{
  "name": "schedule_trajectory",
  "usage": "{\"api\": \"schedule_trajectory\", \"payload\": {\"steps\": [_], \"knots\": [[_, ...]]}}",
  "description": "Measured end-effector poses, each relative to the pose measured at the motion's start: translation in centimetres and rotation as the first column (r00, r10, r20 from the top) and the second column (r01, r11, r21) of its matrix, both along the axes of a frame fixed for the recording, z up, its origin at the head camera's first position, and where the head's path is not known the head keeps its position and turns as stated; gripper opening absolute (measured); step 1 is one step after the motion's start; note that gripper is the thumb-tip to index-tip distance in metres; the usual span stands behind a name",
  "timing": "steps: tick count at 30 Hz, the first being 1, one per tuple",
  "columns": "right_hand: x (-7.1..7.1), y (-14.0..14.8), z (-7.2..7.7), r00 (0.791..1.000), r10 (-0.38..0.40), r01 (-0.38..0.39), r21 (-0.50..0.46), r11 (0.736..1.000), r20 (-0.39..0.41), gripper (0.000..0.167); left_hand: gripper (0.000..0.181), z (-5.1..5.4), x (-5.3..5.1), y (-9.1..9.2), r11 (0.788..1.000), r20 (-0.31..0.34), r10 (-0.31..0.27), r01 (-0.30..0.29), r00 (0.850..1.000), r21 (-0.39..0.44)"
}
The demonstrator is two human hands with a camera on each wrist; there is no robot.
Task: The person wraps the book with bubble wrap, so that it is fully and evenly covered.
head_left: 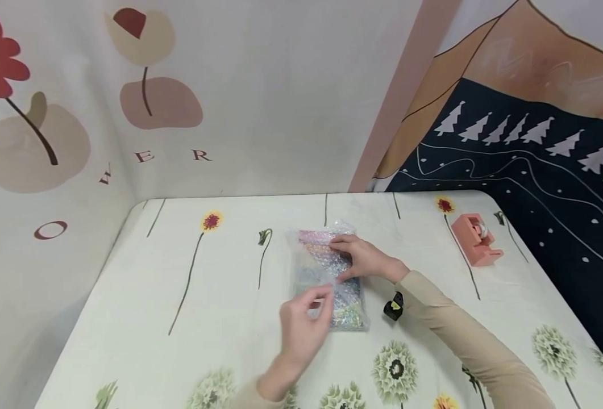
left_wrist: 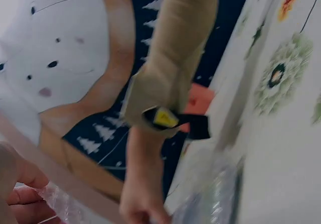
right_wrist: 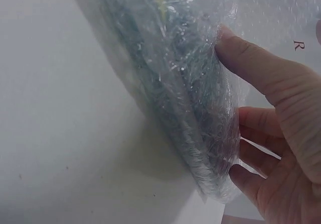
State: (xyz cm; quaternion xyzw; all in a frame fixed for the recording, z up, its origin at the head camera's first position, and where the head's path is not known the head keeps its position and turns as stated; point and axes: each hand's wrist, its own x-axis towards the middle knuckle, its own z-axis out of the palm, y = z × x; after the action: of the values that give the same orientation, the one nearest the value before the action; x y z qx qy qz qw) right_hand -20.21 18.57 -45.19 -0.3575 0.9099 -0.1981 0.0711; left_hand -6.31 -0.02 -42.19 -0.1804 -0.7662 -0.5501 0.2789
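Observation:
A flat rectangular package in clear bubble wrap (head_left: 349,309) lies on the table, with pink, blue and greenish colours showing through. What is inside is blurred by the wrap. My left hand (head_left: 303,326) is over the package's near left part, thumb and fingertips pinching a piece of bubble wrap (left_wrist: 62,204). From the right side, my right hand (head_left: 367,258) holds the wrapped package. Its thumb presses the bubble wrap (right_wrist: 185,78) in the right wrist view, while the other fingers are curled against the edge.
A pink tape dispenser (head_left: 475,241) with a roll stands at the table's right. Just below the right wrist is a small black item with a yellow mark (head_left: 394,307), which in the left wrist view appears at the sleeve cuff. A flower-printed cloth (head_left: 142,301) covers the table.

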Motion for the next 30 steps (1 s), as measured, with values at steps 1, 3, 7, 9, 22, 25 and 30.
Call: {"api": "schedule_trajectory", "payload": {"steps": [1,3,7,9,22,25,30], "knots": [[0.0,0.0,0.0,1.000,0.004,-0.004,0.003,1.000,-0.004,0.076,0.013,-0.3,0.0,0.7,0.999,-0.023,0.026,-0.027,0.999,-0.043],[-0.1,-0.1,0.0,1.000,0.011,-0.010,0.012,1.000,-0.015,0.073,0.011,-1.0,0.1,2.0,0.990,-0.058,0.071,-0.078,0.996,-0.119],[-0.2,-0.2,0.1,1.000,0.016,-0.015,0.027,1.000,-0.020,0.071,0.009,-2.1,0.2,3.8,0.969,-0.076,0.107,-0.121,0.991,-0.215],[-0.2,-0.2,0.1,1.000,0.010,-0.010,0.033,0.999,-0.017,0.071,0.009,-2.5,0.1,4.5,0.957,-0.079,0.114,-0.131,0.990,-0.259],[-0.4,-0.1,0.5,1.000,0.020,-0.020,0.000,1.000,0.019,0.072,0.002,-4.8,0.3,6.3,0.850,0.005,0.137,-0.115,0.991,-0.514],[-0.3,-0.1,0.7,0.999,0.037,-0.035,-0.042,0.999,0.035,0.064,0.004,-4.9,0.5,6.4,0.821,0.013,0.137,-0.107,0.990,-0.561],[-0.3,-0.1,0.8,0.998,0.029,-0.024,-0.077,0.997,0.063,0.065,0.007,-5.0,0.7,6.5,0.770,-0.001,0.134,-0.105,0.991,-0.630]]}}
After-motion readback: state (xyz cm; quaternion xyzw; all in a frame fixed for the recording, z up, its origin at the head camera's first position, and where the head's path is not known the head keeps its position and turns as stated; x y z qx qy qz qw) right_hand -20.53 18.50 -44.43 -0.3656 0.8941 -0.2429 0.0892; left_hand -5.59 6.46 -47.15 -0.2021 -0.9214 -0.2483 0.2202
